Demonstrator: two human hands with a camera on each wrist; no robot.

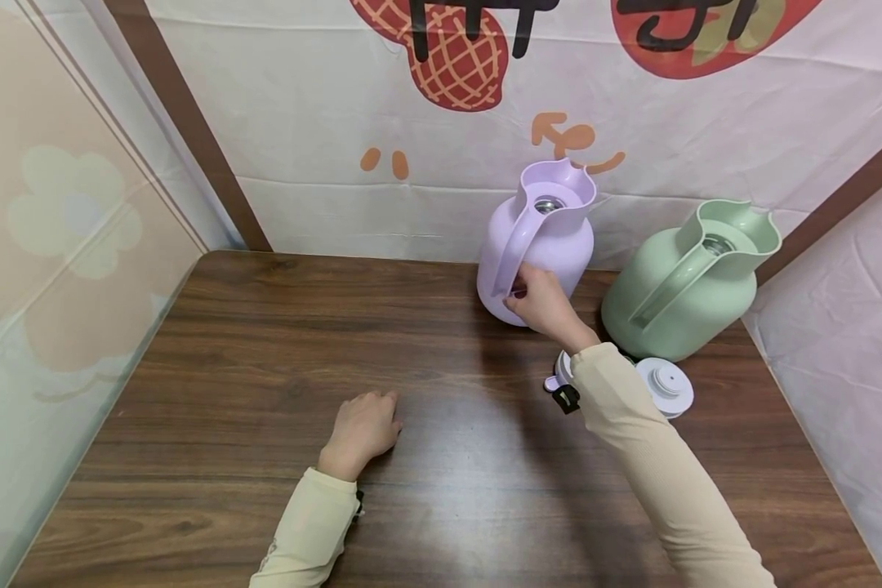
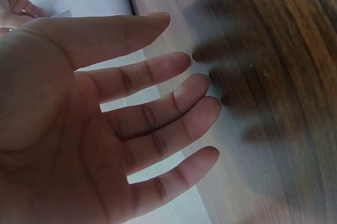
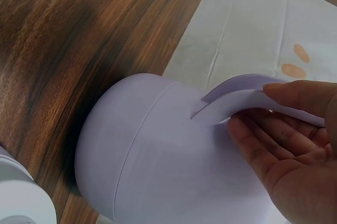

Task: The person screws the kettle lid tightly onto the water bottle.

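Purple jug [image 1: 564, 245]: upright on the tabletop [image 1: 265, 351], just above and right of the frame's centre.
Right hand [image 1: 547, 304]: gripping the jug's handle [image 1: 516, 249], thumb on top, fingers beneath.
Left hand [image 1: 363, 429]: fingers loosely extended, lower left of centre; contact with the tabletop unclear.
Green jug [image 1: 706, 294]: beside the purple one, right of the frame.
Lids: white one [image 1: 665, 388] below the green jug; another [image 1: 564, 367] partly behind the right sleeve [image 1: 625, 400].

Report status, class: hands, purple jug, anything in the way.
Right hand holding handle; left hand empty. Purple jug upright, uncapped. Green jug beside it, not blocking.
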